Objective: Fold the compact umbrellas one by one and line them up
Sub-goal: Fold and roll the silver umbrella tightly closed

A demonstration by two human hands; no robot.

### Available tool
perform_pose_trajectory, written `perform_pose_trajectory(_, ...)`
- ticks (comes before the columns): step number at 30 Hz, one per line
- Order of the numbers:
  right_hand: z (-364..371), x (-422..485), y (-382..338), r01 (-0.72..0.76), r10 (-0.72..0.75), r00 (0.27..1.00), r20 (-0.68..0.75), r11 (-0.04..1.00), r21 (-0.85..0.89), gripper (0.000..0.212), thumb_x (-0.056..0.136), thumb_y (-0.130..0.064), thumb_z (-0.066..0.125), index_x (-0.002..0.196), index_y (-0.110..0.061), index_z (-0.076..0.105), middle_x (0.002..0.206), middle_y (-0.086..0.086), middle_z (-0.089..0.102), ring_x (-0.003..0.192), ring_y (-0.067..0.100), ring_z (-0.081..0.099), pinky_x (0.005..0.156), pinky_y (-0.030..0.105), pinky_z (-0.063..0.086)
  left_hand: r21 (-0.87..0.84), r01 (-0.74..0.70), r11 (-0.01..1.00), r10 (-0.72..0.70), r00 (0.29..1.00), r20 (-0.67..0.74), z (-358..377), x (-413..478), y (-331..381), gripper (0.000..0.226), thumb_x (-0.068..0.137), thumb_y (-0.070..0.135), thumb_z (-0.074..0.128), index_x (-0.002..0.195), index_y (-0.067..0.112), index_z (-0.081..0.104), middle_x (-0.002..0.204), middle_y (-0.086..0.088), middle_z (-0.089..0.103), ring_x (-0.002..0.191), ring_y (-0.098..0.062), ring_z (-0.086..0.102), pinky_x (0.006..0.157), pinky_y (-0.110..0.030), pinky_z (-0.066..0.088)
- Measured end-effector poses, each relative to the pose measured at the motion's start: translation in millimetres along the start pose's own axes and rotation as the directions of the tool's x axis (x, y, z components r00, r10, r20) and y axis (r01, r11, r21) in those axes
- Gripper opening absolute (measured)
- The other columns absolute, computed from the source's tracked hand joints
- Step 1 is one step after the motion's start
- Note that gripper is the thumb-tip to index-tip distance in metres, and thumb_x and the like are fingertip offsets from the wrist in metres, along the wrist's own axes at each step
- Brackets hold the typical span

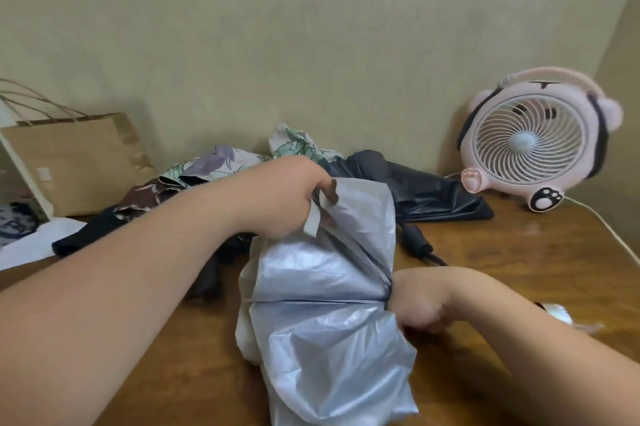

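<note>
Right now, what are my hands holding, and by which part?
Both hold the silver umbrella. The left hand pinches the strap tab at its far edge; the right hand grips the gathered canopy folds at mid-length.

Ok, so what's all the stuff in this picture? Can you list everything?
silver umbrella: one, silver-grey, middle of table, held by both hands
flowery umbrellas: heap, count unclear, white-green and purple-brown, behind it by the wall
black umbrella: one, black, back right, lying loose
fan: one, pink, back right corner
paper bag: one, brown, back left
cable: one, white, right side of table
table: one, brown wood, under everything
left hand: pinches the silver umbrella's top edge
right hand: grips its right side
</note>
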State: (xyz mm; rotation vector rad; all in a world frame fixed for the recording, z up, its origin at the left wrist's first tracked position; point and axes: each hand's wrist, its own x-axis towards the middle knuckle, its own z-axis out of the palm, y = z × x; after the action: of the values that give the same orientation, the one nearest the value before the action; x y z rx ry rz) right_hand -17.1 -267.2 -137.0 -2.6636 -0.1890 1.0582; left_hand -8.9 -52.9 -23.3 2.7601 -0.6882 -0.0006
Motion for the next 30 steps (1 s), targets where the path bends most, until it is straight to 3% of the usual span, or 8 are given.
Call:
perform_pose_trajectory(3,7.7,-10.1,-3.3,0.047,-0.048,0.976,-0.211,0.999,-0.012,0.016,0.073,-0.023,0.068,0.075,-0.008,0.069,0.073,0.009,0.064,0.069,0.023,0.055,0.058,0.033,0.044,-0.082,0.055,0.995,-0.05,0.997,0.06,-1.5,9.3,-14.4,0.041,0.094,0.004,0.066,0.075,0.041,0.07,0.072,0.003,0.07,0.066,-0.018,0.064,0.052,-0.024,0.049)
perform_pose_trajectory(7,19.3,-22.0,-7.1,0.052,-0.06,0.921,-0.385,0.998,-0.032,0.017,0.08,-0.024,0.061,0.069,-0.013,0.058,0.075,0.004,0.064,0.071,0.024,0.06,0.06,0.031,0.046,-0.468,0.281,0.838,-0.221,0.959,0.179,16.1,11.7,-40.6,0.024,0.082,0.017,0.086,0.061,0.018,0.074,0.059,-0.002,0.062,0.053,-0.013,0.052,0.05,-0.024,0.042)
perform_pose_trajectory(12,37.5,-33.3,-11.1,-0.051,-0.048,0.831,-0.554,0.985,-0.163,0.014,0.081,-0.034,0.061,0.081,-0.022,0.054,0.08,-0.004,0.057,0.072,0.018,0.058,0.061,0.031,0.05,-0.556,0.531,0.64,-0.391,0.847,0.36,39.5,14.1,-58.8,0.022,0.081,0.007,0.084,0.069,0.011,0.067,0.056,-0.001,0.054,0.049,-0.01,0.045,0.045,-0.022,0.037)
perform_pose_trajectory(16,41.4,-31.0,-17.2,-0.117,-0.038,0.779,-0.626,0.972,-0.206,0.009,0.087,-0.028,0.058,0.079,-0.024,0.056,0.078,-0.005,0.055,0.072,0.018,0.06,0.067,0.032,0.056,-0.546,0.575,0.609,-0.459,0.817,0.348,48.4,19.8,-57.0,0.033,0.085,0.007,0.081,0.059,0.014,0.06,0.053,-0.001,0.05,0.046,-0.011,0.041,0.046,-0.023,0.037)
perform_pose_trajectory(19,40.7,-27.2,-20.6,-0.136,-0.029,0.818,-0.575,0.961,-0.241,0.011,0.091,-0.022,0.051,0.08,-0.023,0.053,0.078,-0.004,0.053,0.075,0.02,0.06,0.068,0.032,0.052,-0.519,0.506,0.689,-0.448,0.86,0.244,47.4,20.8,-47.2,0.029,0.085,0.011,0.081,0.064,0.012,0.06,0.051,-0.001,0.052,0.046,-0.014,0.043,0.048,-0.026,0.036)
perform_pose_trajectory(23,26.1,-20.9,-18.6,-0.103,-0.008,0.878,-0.478,0.973,-0.205,0.01,0.09,-0.029,0.05,0.082,-0.023,0.051,0.084,-0.003,0.058,0.078,0.022,0.06,0.073,0.035,0.054,-0.246,0.319,0.915,-0.36,0.922,-0.141,21.7,2.3,-29.5,0.018,0.094,0.04,0.07,0.094,0.023,0.064,0.07,0.006,0.063,0.06,-0.012,0.055,0.058,-0.031,0.039)
perform_pose_trajectory(27,13.7,-6.6,-13.2,-0.077,0.016,0.931,-0.364,0.985,-0.154,0.012,0.091,-0.03,0.052,0.08,-0.024,0.051,0.085,-0.003,0.059,0.084,0.022,0.063,0.08,0.037,0.055,-0.735,-0.027,0.677,-0.264,0.924,-0.277,-15.2,-28.4,-23.8,0.039,0.108,0.035,0.046,0.078,0.014,0.059,0.05,0.002,0.029,0.044,-0.012,0.024,0.05,-0.027,0.022)
perform_pose_trajectory(30,10.4,0.5,-11.2,-0.057,0.006,0.935,-0.356,0.989,-0.134,0.013,0.092,-0.03,0.052,0.081,-0.024,0.054,0.087,-0.002,0.061,0.083,0.022,0.062,0.083,0.039,0.055,-0.799,-0.259,0.543,-0.112,0.921,-0.374,-25.9,-60.0,-6.5,0.035,0.1,0.029,0.056,0.07,0.014,0.061,0.049,-0.005,0.027,0.043,-0.011,0.019,0.046,-0.027,0.018)
